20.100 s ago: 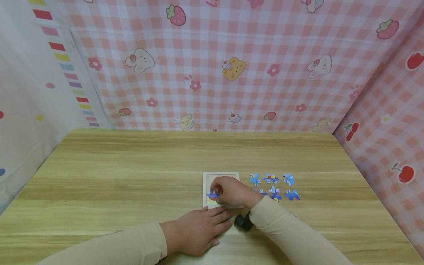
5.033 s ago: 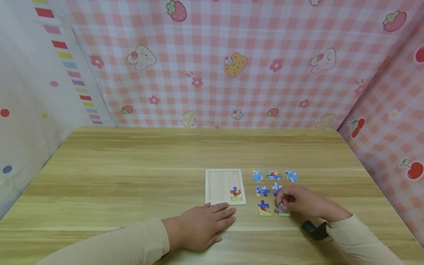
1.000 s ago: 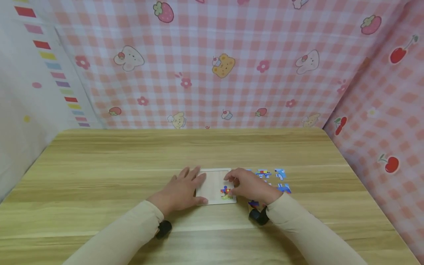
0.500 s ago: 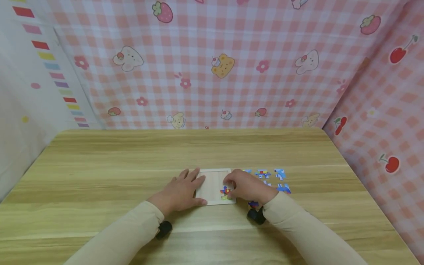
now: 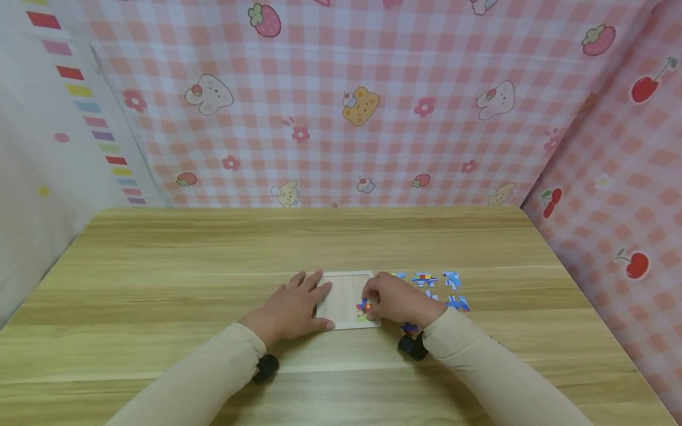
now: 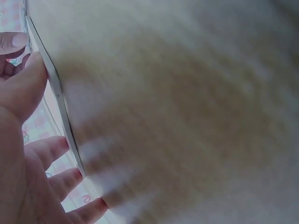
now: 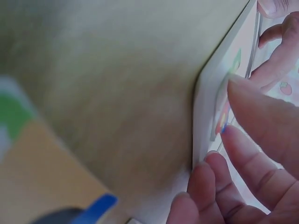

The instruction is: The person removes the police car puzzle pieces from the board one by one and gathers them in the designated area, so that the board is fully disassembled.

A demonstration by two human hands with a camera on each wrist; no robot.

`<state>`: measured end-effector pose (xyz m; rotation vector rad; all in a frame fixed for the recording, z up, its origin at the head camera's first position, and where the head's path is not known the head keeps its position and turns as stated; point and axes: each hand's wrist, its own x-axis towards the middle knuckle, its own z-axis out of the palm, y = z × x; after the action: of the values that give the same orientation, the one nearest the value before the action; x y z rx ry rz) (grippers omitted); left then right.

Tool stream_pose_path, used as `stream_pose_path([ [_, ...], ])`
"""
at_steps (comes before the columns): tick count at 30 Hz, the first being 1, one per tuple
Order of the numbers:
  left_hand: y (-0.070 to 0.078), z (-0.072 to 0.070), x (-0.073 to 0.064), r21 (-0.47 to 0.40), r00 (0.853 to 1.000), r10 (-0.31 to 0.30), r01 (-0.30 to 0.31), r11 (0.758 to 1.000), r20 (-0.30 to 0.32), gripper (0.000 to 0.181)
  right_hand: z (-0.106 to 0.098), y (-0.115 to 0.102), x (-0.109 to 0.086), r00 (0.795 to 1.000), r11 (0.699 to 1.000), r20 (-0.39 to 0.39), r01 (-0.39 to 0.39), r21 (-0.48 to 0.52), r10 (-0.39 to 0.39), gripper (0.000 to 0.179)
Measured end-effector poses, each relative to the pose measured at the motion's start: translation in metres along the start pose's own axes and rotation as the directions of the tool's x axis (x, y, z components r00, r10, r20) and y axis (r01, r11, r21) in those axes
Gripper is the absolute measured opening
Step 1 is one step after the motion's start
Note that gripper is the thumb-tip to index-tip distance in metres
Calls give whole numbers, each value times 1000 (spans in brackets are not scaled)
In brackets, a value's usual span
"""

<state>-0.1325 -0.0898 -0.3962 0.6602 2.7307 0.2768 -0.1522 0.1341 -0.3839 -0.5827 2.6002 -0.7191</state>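
Note:
A pale wooden puzzle frame (image 5: 341, 326) lies flat on the table, its inner board mostly bare. In its near right corner sits one jigsaw puzzle piece (image 5: 363, 308), red, blue and green. My left hand (image 5: 290, 307) rests on the frame's left side with fingers spread; in the left wrist view the thumb and fingertips touch the frame's edge (image 6: 57, 88). My right hand (image 5: 407, 300) pinches the puzzle piece at the corner with thumb and index finger, seen in the right wrist view beside the piece's coloured face (image 7: 223, 119). The right fingers partly cover the piece.
Several loose puzzle pieces (image 5: 452, 280) lie right of the frame, some hidden under my right hand and wrist. A black wrist camera (image 5: 412, 347) sits below the right wrist. The wooden table (image 5: 213, 248) meets a checked pink cloth (image 5: 319, 71) at the back.
Since five seconds ago, my left hand has moved from the table onto the frame's left side. My right hand has left the loose pieces for the frame's corner piece. Over the last second, little moves.

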Motion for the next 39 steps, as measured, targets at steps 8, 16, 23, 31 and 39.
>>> stream_pose_path([
  [8, 0, 0, 0, 6, 1000, 9, -9, 1000, -17, 76, 0, 3, -1, 1000, 998, -6, 19, 61, -19, 21],
  [16, -1, 1, 1, 6, 1000, 4, -4, 1000, -16, 76, -1, 4, -1, 999, 993, 3, 40, 115, -41, 18],
  [23, 0, -2, 0, 15, 1000, -1, 1, 1000, -1, 77, -1, 4, -2, 999, 987, -6, 47, 153, -46, 17],
  [31, 0, -1, 1, 18, 1000, -6, 6, 1000, 6, 76, 0, 5, -3, 998, 980, -12, 58, 188, -57, 17],
  [39, 0, 1, 2, 23, 1000, -4, 4, 1000, 13, 78, -8, 6, -9, 996, 962, -42, 91, 258, -83, 17],
])
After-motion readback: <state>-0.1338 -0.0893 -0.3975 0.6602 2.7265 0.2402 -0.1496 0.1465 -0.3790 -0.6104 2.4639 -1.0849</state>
